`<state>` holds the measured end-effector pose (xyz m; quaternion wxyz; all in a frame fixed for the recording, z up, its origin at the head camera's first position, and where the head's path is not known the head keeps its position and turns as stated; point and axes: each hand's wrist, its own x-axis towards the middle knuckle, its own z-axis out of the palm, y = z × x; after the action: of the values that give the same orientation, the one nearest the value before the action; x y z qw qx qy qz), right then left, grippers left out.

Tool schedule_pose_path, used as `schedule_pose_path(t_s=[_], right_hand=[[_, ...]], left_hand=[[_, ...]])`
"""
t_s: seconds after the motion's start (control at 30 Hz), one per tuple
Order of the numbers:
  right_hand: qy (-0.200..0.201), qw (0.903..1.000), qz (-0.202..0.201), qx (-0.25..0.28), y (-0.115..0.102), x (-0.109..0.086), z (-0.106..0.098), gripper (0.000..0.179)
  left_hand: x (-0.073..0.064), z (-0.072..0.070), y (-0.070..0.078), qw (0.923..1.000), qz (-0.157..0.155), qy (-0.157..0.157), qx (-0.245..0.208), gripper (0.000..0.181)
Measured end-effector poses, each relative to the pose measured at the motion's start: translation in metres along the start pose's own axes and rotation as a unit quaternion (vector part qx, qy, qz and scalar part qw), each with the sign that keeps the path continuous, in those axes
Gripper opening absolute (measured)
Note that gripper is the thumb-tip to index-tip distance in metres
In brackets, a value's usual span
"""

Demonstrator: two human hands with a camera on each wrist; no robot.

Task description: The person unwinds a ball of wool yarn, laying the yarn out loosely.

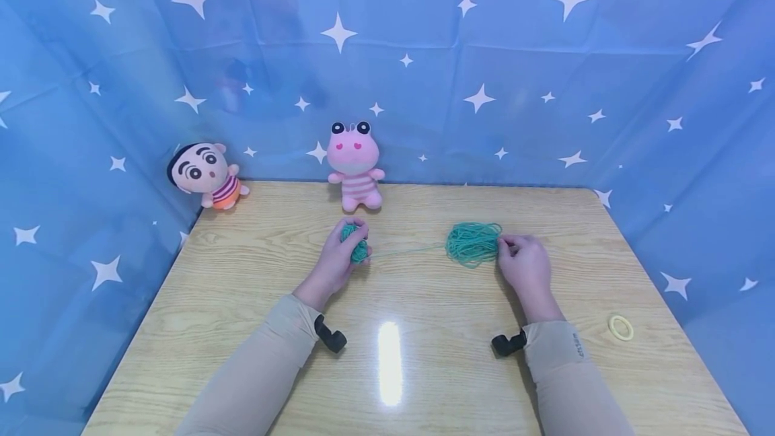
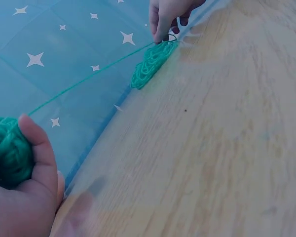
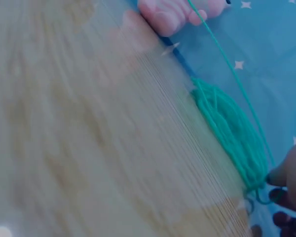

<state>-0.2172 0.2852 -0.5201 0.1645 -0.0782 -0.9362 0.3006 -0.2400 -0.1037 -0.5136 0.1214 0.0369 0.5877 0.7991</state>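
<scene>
A small wound ball of green yarn [image 1: 353, 242] sits in my left hand [image 1: 336, 258], whose fingers and thumb curl round it. From that ball a single strand [image 2: 89, 76] runs taut across to a loose, looped bundle of green yarn [image 1: 473, 245] lying on the table. At the bundle's right end my right hand [image 1: 525, 268] pinches yarn between thumb and fingertips. The right wrist view shows the bundle's long loops [image 3: 232, 131] close beside the thumb, with a small loop hanging by the fingers.
Behind the hands, a pink plush toy [image 1: 355, 167] sits at the wooden table's [image 1: 424, 328] back edge. Another plush toy [image 1: 208, 175] leans at the back left corner. A pale yellow ring [image 1: 620, 328] lies on the right. A blue star-patterned curtain [image 1: 418, 73] surrounds the table.
</scene>
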Motion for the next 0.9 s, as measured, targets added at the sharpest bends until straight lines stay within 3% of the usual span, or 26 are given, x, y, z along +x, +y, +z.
schedule_pose_path(t_s=[0.13, 0.23, 0.4, 0.57, 0.77, 0.9], right_hand=[[0.007, 0.9997, -0.014, 0.019, -0.009, -0.005, 0.003, 0.034], [0.015, 0.9979, -0.047, 0.042, -0.02, -0.01, 0.008, 0.027], [-0.052, 0.9921, -0.1, 0.055, -0.034, -0.018, 0.023, 0.023], [-0.091, 0.9897, -0.091, 0.063, -0.038, -0.016, 0.037, 0.025], [-0.098, 0.9888, -0.081, 0.079, -0.038, -0.001, 0.047, 0.028], [-0.086, 0.9892, -0.085, 0.082, -0.039, 0.008, 0.055, 0.028]], left_hand=[[0.001, 0.001, -0.001, 0.9999, 0.003, -0.005, -0.009, 0.045], [0.0, 0.001, -0.001, 0.9998, 0.006, -0.007, -0.015, 0.046], [-0.001, 0.003, 0.001, 0.9992, 0.007, -0.019, -0.033, 0.029], [-0.003, 0.006, 0.002, 0.9971, 0.005, -0.036, -0.068, 0.023], [-0.004, 0.007, 0.003, 0.9943, 0.007, -0.045, -0.096, 0.025], [-0.003, 0.007, 0.002, 0.9953, 0.013, -0.039, -0.088, 0.026]])
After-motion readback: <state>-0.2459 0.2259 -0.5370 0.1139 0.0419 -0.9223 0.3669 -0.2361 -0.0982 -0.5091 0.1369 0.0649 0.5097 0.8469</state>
